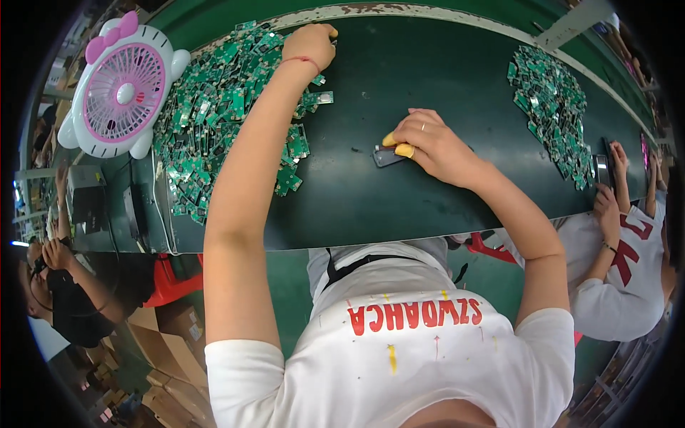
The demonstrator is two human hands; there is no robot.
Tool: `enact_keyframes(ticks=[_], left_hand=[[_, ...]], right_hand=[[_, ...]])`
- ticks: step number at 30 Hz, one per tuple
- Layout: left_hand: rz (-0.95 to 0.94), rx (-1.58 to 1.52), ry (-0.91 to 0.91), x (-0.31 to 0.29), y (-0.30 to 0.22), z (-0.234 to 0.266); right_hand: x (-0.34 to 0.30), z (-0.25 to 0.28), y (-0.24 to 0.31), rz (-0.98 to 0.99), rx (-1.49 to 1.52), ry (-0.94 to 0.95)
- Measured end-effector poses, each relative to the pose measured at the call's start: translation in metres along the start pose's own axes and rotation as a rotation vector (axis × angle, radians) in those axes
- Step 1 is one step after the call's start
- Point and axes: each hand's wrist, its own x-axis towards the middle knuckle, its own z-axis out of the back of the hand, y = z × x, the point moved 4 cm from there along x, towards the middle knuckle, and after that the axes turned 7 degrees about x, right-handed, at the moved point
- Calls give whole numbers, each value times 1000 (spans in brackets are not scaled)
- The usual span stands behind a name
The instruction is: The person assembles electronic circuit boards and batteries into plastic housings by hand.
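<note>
My right hand (446,153), with yellow finger covers on two fingertips, pinches a small dark grey, flat, rectangular casing (389,156) just above or on the dark green tabletop (399,71). Part of the casing is hidden under the fingers. My left arm stretches across a large heap of small green circuit boards (214,107). At the far right edge of that heap is my left hand (308,50), its fingers curled, a yellow cover showing on one tip. Whatever lies between those fingers is hidden.
A white and pink fan (125,93) stands left of the heap. Farther right lies another pile of green circuit boards (549,107). A co-worker in a white shirt (621,271) handles a dark device at right; another person (78,299) sits at left. Cardboard boxes (171,335) stand lower left.
</note>
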Motion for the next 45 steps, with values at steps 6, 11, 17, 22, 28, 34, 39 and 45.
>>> enact_keyframes(ticks=[6, 11, 17, 22, 28, 34, 39, 45], left_hand=[[84, -1071, -52, -57, -22, 10], [-142, -500, 38, -135, -57, 9], [-195, -564, -186, -148, -66, 29], [-155, -876, -288, -155, -89, 57], [-274, -697, -494, -154, -86, 49], [-262, -862, -436, -146, -76, 52], [-458, -717, -467, -146, -75, 50], [-90, -1205, 79, -144, -73, 29]], right_hand=[[-1, 8, 6, -53, -98, 126], [5, 14, -7, -378, 164, -42], [17, 14, 7, -365, 459, -223], [27, 16, 38, -305, 633, -360], [30, 13, 37, -315, 594, -393], [34, 7, 24, -347, 710, -369], [31, 3, 17, -468, 937, -256], [27, 5, 18, -432, 457, -198]])
